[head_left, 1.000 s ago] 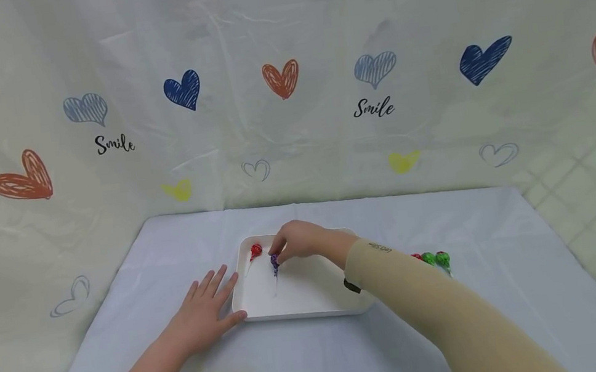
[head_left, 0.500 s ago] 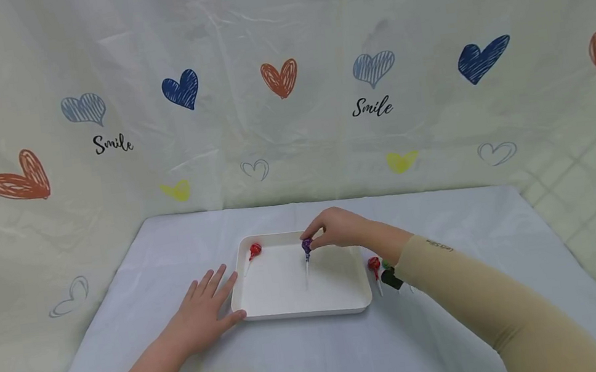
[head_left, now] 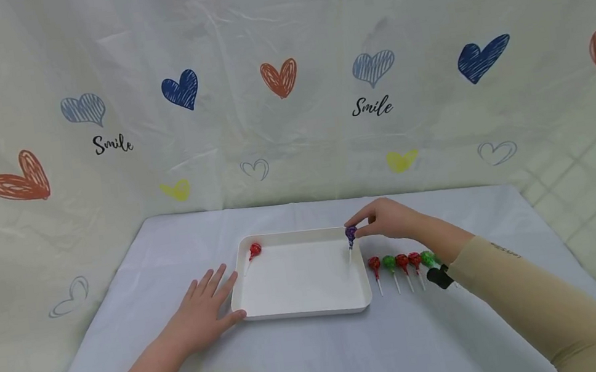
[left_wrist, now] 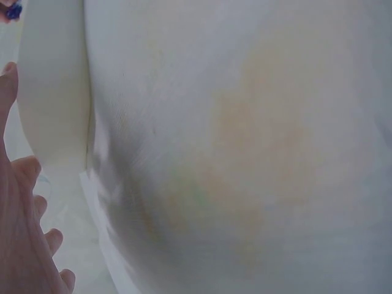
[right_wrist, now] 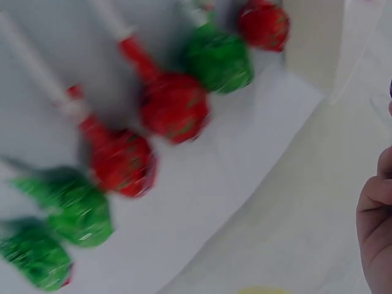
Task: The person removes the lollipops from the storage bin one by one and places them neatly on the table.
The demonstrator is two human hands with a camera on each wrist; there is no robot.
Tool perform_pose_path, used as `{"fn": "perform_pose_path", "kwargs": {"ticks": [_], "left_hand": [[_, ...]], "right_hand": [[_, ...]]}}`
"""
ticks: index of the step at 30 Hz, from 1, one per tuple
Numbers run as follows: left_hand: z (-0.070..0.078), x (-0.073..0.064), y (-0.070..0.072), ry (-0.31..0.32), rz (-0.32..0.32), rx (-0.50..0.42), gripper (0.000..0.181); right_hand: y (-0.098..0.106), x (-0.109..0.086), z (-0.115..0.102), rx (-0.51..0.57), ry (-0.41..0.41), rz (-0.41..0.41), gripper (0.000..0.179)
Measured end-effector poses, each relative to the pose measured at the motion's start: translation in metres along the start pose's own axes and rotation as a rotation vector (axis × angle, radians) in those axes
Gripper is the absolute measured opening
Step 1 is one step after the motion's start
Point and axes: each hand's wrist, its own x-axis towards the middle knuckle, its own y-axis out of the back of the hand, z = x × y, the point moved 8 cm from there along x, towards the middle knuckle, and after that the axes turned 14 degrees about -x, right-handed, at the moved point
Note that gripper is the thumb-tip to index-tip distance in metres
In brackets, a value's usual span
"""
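Note:
My right hand (head_left: 388, 218) pinches a purple-wrapped lollipop (head_left: 351, 234) by its head, above the right end of a white tray (head_left: 308, 314); the stick hangs down. Inside the tray, at its far left corner, lies a red lollipop (head_left: 255, 250). My left hand (head_left: 202, 315) has its fingers spread and rests at the tray's left edge, thumb at the near left corner. In the left wrist view the fingers (left_wrist: 27, 168) are beside the tray wall, with a bit of purple at the top left. Only part of the right hand shows in the right wrist view.
Right of the tray, several lollipops lie in a row on the white cloth, among them a red one (head_left: 374, 263) and a green one (head_left: 389, 263). The right sleeve (head_left: 534, 293) hides the row's far end. A patterned curtain (head_left: 292, 137) stands behind the table.
My right hand has lifted the purple lollipop from the tray's left part and carried it rightward to the right end. The row of lollipops has come into sight. My left hand has stayed put.

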Motion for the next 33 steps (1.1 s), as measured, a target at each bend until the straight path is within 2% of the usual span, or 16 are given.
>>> {"fn": "perform_pose_path", "kwargs": {"ticks": [8,24,29,33], "left_hand": [[-0.001,0.000,-0.002,0.003,-0.006,-0.001,0.089],[-0.001,-0.001,0.001,-0.003,-0.002,0.001,0.092],[-0.003,0.000,-0.001,0.010,-0.010,-0.007,0.095],[-0.005,0.001,-0.003,0.017,-0.015,-0.004,0.097]], "right_hand": [[0.001,-0.033,0.046,-0.036,-0.018,-0.002,0.029],[0.010,-0.107,0.121,-0.073,-0.065,-0.086,0.032],[0.009,-0.121,0.141,-0.058,-0.092,-0.145,0.029],[0.002,-0.123,0.154,-0.057,-0.135,-0.194,0.026]]}}
